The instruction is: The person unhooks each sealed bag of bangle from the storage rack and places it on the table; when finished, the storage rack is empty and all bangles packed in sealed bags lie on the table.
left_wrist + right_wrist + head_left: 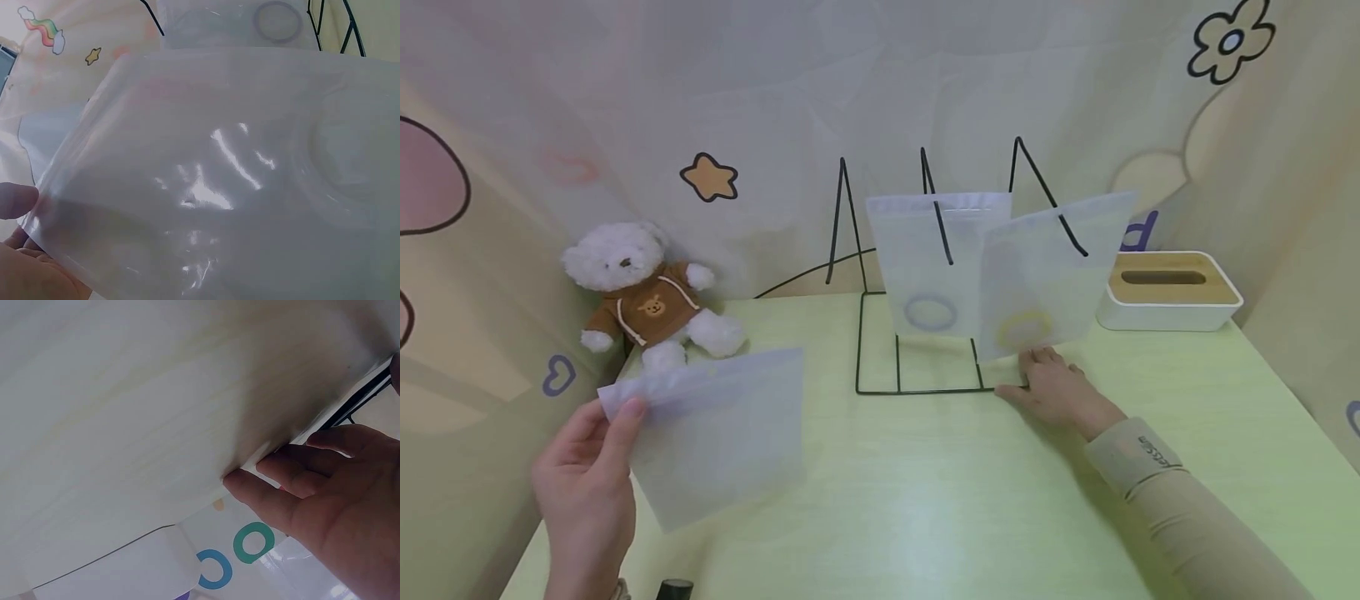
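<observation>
My left hand [591, 475] pinches a translucent frosted bag [722, 442] by its upper left corner, thumb in front, above the table's left side. A faint round outline shows through that bag [187, 144] in the left wrist view. My right hand [1060, 392] rests on the table at the front right of a black wire rack [917, 392], fingertips on the tabletop and thumb by the front wire. Two similar bags hang from the rack's arms: one bag [936, 250] with a greyish ring inside, the other bag [1052, 258] with a yellowish ring. The rack's left arm [842, 208] carries no bag.
A white teddy bear [651, 300] in a brown hoodie sits at the back left. At the back right stands a white tissue box [1172, 312] with a wooden lid. A dark cylindrical object [676, 587] pokes in at the bottom edge. A patterned curtain [775, 100] hangs behind the table.
</observation>
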`<state>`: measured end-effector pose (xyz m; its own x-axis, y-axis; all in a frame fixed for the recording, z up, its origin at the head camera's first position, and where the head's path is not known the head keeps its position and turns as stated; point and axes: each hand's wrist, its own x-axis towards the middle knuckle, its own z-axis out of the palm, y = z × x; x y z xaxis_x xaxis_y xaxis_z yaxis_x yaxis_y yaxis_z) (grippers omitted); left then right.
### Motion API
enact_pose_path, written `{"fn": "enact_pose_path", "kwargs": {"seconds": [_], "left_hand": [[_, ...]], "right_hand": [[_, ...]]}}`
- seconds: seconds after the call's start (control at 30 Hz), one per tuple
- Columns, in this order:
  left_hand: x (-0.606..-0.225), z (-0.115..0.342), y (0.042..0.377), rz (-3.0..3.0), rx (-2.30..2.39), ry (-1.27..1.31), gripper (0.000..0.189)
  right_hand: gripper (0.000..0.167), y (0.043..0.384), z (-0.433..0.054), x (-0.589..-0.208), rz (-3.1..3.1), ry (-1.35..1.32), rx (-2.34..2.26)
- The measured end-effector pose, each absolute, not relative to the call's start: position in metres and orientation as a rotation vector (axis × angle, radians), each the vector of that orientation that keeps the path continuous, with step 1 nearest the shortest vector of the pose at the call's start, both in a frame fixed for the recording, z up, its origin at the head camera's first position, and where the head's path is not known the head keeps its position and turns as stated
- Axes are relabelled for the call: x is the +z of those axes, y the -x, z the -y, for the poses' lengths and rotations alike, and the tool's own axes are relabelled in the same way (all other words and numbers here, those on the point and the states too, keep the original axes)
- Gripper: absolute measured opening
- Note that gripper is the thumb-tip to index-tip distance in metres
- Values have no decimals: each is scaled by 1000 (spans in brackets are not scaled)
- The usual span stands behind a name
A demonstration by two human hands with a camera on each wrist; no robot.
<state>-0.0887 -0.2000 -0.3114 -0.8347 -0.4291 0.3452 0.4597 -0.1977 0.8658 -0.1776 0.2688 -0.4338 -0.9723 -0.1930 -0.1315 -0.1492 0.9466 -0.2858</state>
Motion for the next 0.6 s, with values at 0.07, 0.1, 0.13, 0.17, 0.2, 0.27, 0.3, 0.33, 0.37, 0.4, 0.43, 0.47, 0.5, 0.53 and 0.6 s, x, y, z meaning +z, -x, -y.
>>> {"fn": "enact_pose_path", "kwargs": {"seconds": [0.07,0.1,0.13,0.17,0.2,0.27,0.3,0.33,0.37,0.4,0.43,0.47,0.5,0.53,0.6], "left_hand": [[-313,202,87,1497,-2076,20,18],[-313,202,86,1496,-2076,5,18],[-314,203,86,1499,-2073,-11,18],[-314,204,85,1500,-2073,-27,18],[-315,205,84,1495,-2078,-37,18],[-317,207,83,1489,-2083,-45,18],[-317,208,83,1488,-2084,-47,18],[-318,209,83,1480,-2089,-41,18],[-319,210,83,1477,-2092,-42,18],[-320,211,84,1469,-2097,-42,18],[-321,212,84,1471,-2095,-48,18],[-321,214,85,1479,-2087,-68,18],[-321,215,86,1486,-2080,-88,18],[-321,216,87,1499,-2070,-111,18],[-321,218,89,1534,-2047,-167,18]], "right_hand": [[79,178,-269,-434,-2943,261,-417],[78,178,-269,-433,-2945,262,-417],[79,178,-269,-433,-2944,262,-417],[79,177,-269,-433,-2943,261,-418],[79,177,-269,-433,-2941,259,-422],[80,177,-269,-433,-2938,256,-427],[80,177,-269,-433,-2939,256,-427],[80,177,-269,-433,-2938,256,-428],[80,178,-269,-433,-2939,257,-429],[79,178,-269,-433,-2940,259,-427],[79,178,-269,-433,-2942,261,-426],[79,177,-269,-432,-2944,262,-425],[80,177,-269,-432,-2944,263,-425],[80,177,-269,-432,-2943,264,-426],[81,177,-269,-432,-2940,263,-429]]}}
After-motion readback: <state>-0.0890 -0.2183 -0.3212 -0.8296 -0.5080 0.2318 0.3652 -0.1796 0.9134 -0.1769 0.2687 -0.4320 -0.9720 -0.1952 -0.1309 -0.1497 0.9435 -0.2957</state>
